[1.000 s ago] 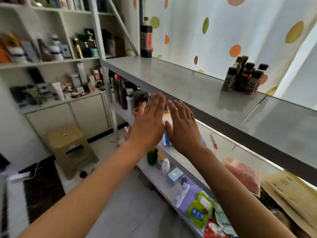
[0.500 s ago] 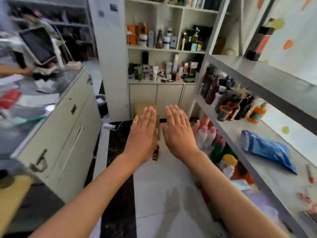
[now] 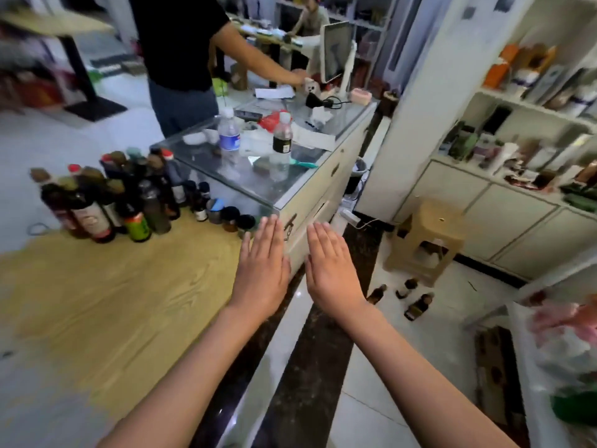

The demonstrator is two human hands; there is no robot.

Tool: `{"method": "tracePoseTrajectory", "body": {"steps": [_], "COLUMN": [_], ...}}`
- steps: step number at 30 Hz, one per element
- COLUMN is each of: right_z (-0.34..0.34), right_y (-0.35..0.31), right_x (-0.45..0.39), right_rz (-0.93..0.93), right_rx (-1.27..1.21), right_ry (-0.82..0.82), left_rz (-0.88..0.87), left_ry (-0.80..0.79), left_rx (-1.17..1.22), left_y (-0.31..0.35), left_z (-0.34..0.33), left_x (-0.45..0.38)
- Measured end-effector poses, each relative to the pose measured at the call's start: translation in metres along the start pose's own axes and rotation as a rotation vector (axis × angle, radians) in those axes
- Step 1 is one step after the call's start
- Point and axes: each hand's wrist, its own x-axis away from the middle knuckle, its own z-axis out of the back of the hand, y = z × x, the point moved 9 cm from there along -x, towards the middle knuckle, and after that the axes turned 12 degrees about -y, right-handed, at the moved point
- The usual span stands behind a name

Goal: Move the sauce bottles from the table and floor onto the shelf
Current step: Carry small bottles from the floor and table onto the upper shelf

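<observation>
Both hands are held out flat, palms down, fingers straight and together, gripping nothing: the left hand (image 3: 261,273) over the edge of the wooden tabletop (image 3: 106,295), the right hand (image 3: 332,273) just beside it above the dark floor strip. At ten o'clock from the left hand, a crowd of sauce bottles (image 3: 109,202) stands on the tabletop, labels too blurred to read and the rear ones hidden behind the front row. At three o'clock from the right hand, small brown bottles (image 3: 416,305) sit on the floor near a stool (image 3: 426,240). The shelf (image 3: 529,344) at right is cut off by the frame edge, its contents smeared.
</observation>
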Motion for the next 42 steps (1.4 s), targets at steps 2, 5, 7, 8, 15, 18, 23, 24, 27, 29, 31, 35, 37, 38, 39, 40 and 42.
{"method": "tracePoseTrajectory", "body": {"steps": [2, 5, 7, 8, 15, 18, 23, 24, 27, 29, 31, 35, 37, 38, 39, 40, 42], "right_z": [-0.023, -0.050, -0.066, -0.073, -0.124, -0.149, -0.187, -0.197, -0.228, -0.245, -0.263, -0.297, -0.313, -0.319, -0.322, -0.326, -0.330], "right_y": [-0.040, -0.087, -0.109, -0.118, -0.136, -0.130, -0.112, -0.107, -0.094, -0.091, -0.093, -0.101, -0.100, -0.099, -0.098, -0.097, -0.096], "right_x": [-0.023, -0.049, -0.065, -0.075, -0.157, -0.210, -0.300, -0.314, -0.366, -0.392, -0.417, -0.443, -0.450, -0.453, -0.455, -0.458, -0.461], "right_rz": [0.061, 0.138, 0.194, 0.217, 0.322, 0.371, 0.386, 0.373, 0.289, 0.242, 0.213, 0.249, 0.237, 0.236, 0.241, 0.249, 0.270], "right_rx": [-0.034, -0.084, -0.108, -0.112, -0.163, -0.211, -0.253, -0.268, -0.328, -0.359, -0.360, -0.315, -0.257, -0.222, -0.190, -0.163, -0.113], "right_ry": [-0.043, -0.090, -0.113, -0.116, -0.224, -0.276, -0.352, -0.373, -0.441, -0.502, -0.596, -0.715, -0.753, -0.763, -0.770, -0.777, -0.781], "left_rz": [0.090, 0.201, 0.264, 0.298, 0.463, 0.505, 0.557, 0.575, 0.638, 0.672, 0.710, 0.798, 0.842, 0.859, 0.861, 0.857, 0.849], "left_ry": [0.017, 0.026, 0.035, 0.037, 0.047, 0.069, 0.069, 0.065, 0.090, 0.135, 0.125, 0.074, 0.056, 0.040, 0.022, 0.006, 0.001], "left_rx": [0.006, 0.029, 0.037, 0.047, 0.081, 0.070, 0.068, 0.067, 0.181, 0.291, 0.383, 0.494, 0.529, 0.540, 0.543, 0.541, 0.554], "left_y": [-0.050, -0.106, -0.136, -0.149, -0.216, -0.242, -0.284, -0.292, -0.322, -0.340, -0.360, -0.390, -0.404, -0.410, -0.415, -0.419, -0.423], "left_z": [0.010, 0.019, 0.024, 0.024, 0.018, 0.016, 0.010, 0.006, -0.009, -0.022, -0.040, -0.069, -0.083, -0.089, -0.094, -0.099, -0.106], "left_x": [0.013, 0.032, 0.038, 0.039, 0.015, -0.018, -0.094, -0.109, -0.157, -0.178, -0.198, -0.224, -0.233, -0.237, -0.240, -0.244, -0.250]}}
